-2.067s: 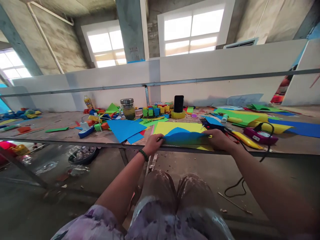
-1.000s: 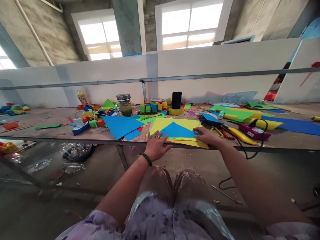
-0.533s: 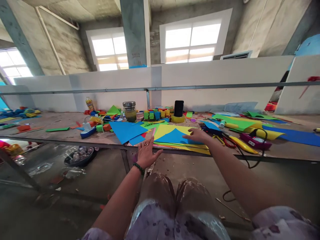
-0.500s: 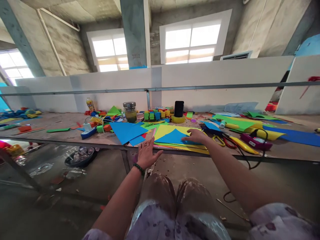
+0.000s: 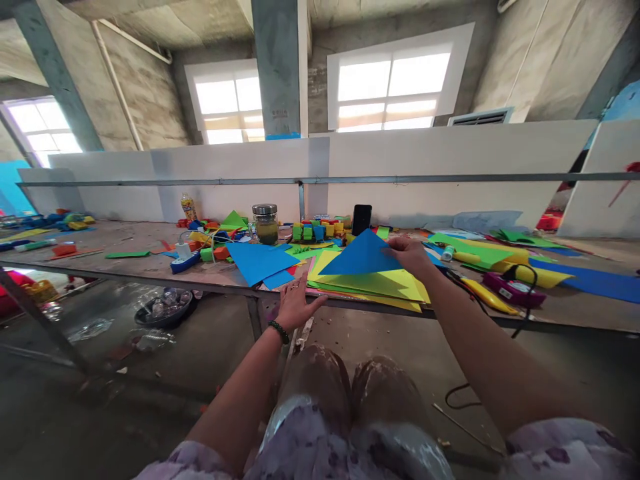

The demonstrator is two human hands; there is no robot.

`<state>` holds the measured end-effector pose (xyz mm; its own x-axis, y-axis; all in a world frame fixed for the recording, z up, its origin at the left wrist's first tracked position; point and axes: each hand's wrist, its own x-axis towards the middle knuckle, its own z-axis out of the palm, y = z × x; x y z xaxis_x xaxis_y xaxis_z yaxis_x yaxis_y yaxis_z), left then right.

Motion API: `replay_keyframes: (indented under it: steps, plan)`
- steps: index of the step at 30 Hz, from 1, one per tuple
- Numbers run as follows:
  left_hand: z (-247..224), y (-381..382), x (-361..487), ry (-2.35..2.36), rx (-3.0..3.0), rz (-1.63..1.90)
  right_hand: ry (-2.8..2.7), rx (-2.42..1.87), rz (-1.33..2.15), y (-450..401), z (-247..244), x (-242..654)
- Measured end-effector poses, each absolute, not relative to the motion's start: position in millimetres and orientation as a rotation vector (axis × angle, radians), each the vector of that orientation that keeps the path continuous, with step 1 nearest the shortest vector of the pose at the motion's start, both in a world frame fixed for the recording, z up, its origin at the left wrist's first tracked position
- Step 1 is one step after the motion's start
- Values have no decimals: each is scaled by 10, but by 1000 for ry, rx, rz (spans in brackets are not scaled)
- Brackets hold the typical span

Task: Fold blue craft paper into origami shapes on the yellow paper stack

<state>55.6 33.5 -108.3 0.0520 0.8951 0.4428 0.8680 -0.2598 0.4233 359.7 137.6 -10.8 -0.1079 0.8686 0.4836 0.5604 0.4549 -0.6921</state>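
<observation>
Blue triangle (image 5: 361, 255) now lifted in right hand (image 5: 411, 254)

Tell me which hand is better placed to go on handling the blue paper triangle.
The right hand: it already pinches the blue paper triangle at its right corner, lifted above the yellow sheet. The left hand lies open at the table edge, touching no paper.
</observation>
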Motion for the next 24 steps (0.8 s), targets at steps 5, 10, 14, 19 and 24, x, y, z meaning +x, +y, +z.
replay_keyframes:
  steps: [5, 10, 14, 19, 24]
  plan:
    - [-824, 302, 654, 2004, 2176, 1425, -1815, -981, 376, 1025, 70, 3550]
    - [-792, 102, 817, 2084, 2504, 1391, -2038, -832, 324, 738, -245, 3564]
    - [-1023, 22, 792, 2074, 2501, 1455, -2055, -944, 173, 730, -573, 3616]
    - [-1068, 121, 703, 1923, 2605, 1257, -2124, -1160, 32, 872, -760, 3659]
    - [-788, 272, 797, 1547, 2761, 882, -2165, -1346, -107, 922, -807, 3672]
